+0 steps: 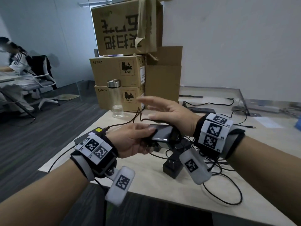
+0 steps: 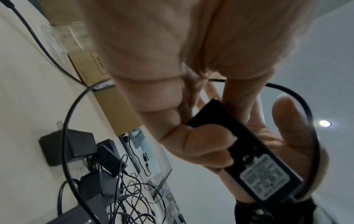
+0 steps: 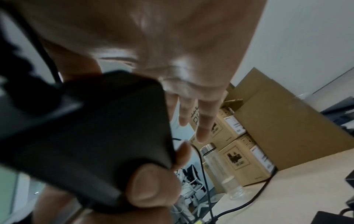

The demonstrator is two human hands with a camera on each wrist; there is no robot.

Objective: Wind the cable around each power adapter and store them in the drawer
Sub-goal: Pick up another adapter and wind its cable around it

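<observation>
My left hand [image 1: 146, 137] grips a black power adapter [image 1: 162, 132] above the table, thumb on top and fingers beneath. In the left wrist view the adapter [image 2: 249, 159] shows a white label. Its thin black cable [image 1: 123, 123] trails left toward the boxes and loops in a wide arc [image 2: 66, 136] around both hands. My right hand [image 1: 156, 108] hovers just over the adapter with fingers straight and spread, the cable passing by its thumb. From the right wrist, the adapter [image 3: 86, 136] fills the lower left. No drawer is in view.
More black adapters [image 1: 172, 167] and tangled cables [image 1: 216, 162] lie on the pale table [image 1: 146, 193] under my hands. A clear water bottle [image 1: 115, 98] and stacked cardboard boxes [image 1: 118, 70] stand behind. A power strip [image 1: 202, 110] lies at the back. A person [image 1: 19, 66] sits far left.
</observation>
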